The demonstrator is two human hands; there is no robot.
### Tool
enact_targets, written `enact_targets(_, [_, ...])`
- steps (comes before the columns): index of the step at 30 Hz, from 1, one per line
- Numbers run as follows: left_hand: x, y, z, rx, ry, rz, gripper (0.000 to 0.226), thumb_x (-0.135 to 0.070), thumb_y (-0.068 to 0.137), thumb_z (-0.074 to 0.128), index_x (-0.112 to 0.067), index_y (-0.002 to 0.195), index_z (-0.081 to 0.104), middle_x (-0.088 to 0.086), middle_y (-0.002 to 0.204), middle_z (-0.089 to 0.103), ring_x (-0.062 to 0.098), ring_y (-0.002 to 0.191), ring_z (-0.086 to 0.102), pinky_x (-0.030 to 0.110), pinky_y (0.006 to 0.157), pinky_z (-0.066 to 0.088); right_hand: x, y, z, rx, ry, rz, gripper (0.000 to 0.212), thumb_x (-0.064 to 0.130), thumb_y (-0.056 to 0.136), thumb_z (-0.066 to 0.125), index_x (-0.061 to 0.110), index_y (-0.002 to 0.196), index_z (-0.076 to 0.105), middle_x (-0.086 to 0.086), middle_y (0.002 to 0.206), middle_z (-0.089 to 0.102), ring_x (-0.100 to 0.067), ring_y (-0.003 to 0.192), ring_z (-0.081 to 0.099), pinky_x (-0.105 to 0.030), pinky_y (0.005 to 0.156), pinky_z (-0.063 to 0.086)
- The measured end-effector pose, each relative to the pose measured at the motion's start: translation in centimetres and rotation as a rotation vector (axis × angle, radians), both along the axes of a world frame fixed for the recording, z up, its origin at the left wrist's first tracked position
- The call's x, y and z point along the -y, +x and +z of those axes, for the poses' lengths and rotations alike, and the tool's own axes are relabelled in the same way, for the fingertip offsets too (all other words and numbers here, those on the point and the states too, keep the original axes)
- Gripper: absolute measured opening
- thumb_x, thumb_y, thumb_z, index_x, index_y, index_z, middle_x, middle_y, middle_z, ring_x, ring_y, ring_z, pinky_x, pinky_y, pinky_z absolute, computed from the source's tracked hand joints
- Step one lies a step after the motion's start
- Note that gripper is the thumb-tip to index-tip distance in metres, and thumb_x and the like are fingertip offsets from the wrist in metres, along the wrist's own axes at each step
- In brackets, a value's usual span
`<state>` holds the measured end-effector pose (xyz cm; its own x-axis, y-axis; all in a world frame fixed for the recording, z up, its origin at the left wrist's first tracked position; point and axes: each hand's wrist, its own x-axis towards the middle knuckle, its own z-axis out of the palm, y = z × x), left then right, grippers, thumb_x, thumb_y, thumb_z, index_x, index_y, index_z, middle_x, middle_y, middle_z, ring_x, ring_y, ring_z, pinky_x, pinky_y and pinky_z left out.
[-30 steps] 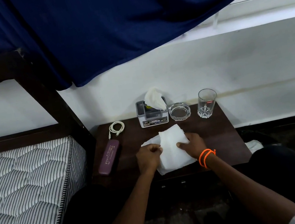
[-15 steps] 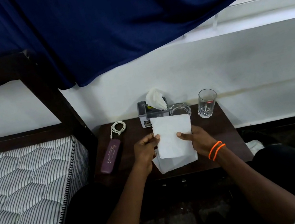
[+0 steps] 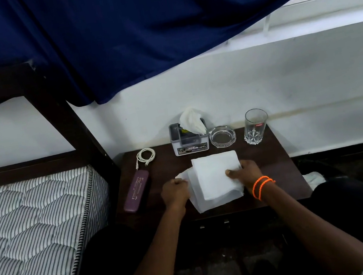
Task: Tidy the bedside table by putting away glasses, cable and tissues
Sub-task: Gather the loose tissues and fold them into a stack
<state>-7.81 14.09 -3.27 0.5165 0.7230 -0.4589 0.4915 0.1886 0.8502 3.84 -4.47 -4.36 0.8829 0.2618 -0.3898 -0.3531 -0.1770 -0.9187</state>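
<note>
Both hands grip the white tissues (image 3: 217,179) at the centre of the frame: the left hand (image 3: 176,192) is clenched on the left edge of the stack, and the right hand (image 3: 246,174) pinches the right edge, thumb on top. The stack lies low over the front of the dark tabletop (image 3: 275,164), with one square sheet on top and another showing under it at the lower edge. Orange bands (image 3: 262,186) circle the right wrist. Left of the hands, a purple glasses case (image 3: 136,191) lies along the tabletop's left edge. Just above it sits a coiled white cable (image 3: 145,155). Along the back, against the wall, stand a grey tissue box (image 3: 189,144) with a tissue sticking up, a glass ashtray (image 3: 222,136) just beside it, and a drinking glass (image 3: 255,126) further right. A striped mattress (image 3: 29,227) fills the lower left.
</note>
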Motion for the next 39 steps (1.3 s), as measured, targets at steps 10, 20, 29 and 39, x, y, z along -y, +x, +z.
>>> enact_targets(10, [0.6,0.6,-0.4,0.029,-0.113,0.012,0.055,-0.009,0.081,0.078,-0.005,0.133,0.060,0.020,0.130,0.066,0.038,0.120,0.066,0.050,0.101,0.056,-1.4,-0.6,-0.7,0.246,-0.404,0.136,0.023,0.012,0.078,0.079,0.004,0.099,0.073,-0.017,0.099,0.074,-0.031,0.095,0.069,-0.035,0.082,0.053])
enact_targets(20, [1.6,0.9,0.1,0.092,-0.263,-0.009,0.064,0.008,0.079,0.075,-0.011,0.134,0.048,0.023,0.122,0.063,0.021,0.066,0.061,0.029,0.057,0.056,-1.6,-0.9,-0.6,0.261,-0.452,0.121,0.021,0.016,0.078,0.079,0.006,0.096,0.073,-0.015,0.098,0.074,-0.032,0.094,0.067,-0.028,0.076,0.045])
enact_targets(29, [1.6,1.2,-0.6,-0.084,0.130,-0.261,0.024,-0.030,0.081,0.084,-0.012,0.087,0.069,0.006,0.078,0.074,0.013,0.056,0.067,0.028,0.062,0.056,-1.8,-1.0,-0.8,0.248,-0.424,0.097,0.021,0.015,0.078,0.076,0.008,0.098,0.075,-0.014,0.099,0.075,-0.031,0.093,0.069,-0.031,0.080,0.053])
enact_targets(39, [1.3,1.2,-0.7,-0.117,0.371,-0.367,0.020,-0.028,0.087,0.076,-0.016,0.101,0.081,0.001,0.107,0.080,0.017,0.104,0.072,0.022,0.090,0.050,-1.3,-0.2,-0.7,0.285,-0.352,0.136,0.017,0.018,0.077,0.081,0.012,0.092,0.074,-0.005,0.087,0.072,-0.020,0.081,0.065,-0.026,0.071,0.044])
